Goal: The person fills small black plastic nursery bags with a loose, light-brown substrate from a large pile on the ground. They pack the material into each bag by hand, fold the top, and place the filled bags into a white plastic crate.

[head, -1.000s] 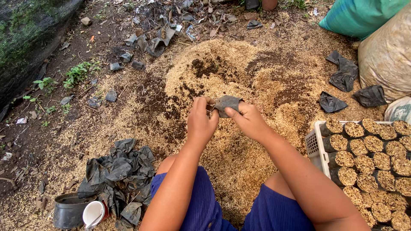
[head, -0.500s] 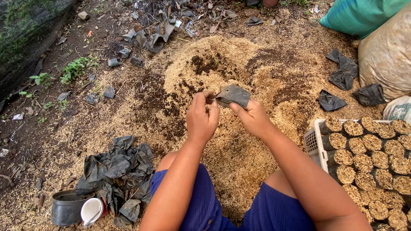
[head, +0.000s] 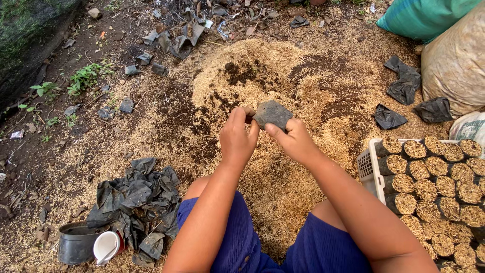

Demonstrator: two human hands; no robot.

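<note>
My left hand and right hand both pinch the small floppy black plastic seedling bag, held at twelve o'clock over the tan husk-and-soil heap, and I judge spreading its mouth fully makes filling cleaner.

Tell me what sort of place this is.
Probably an outdoor plant nursery work spot on bare ground: a mound of husk and soil mix, a crate of filled bags, a pile of empty black bags, and both hands holding one bag.
</note>
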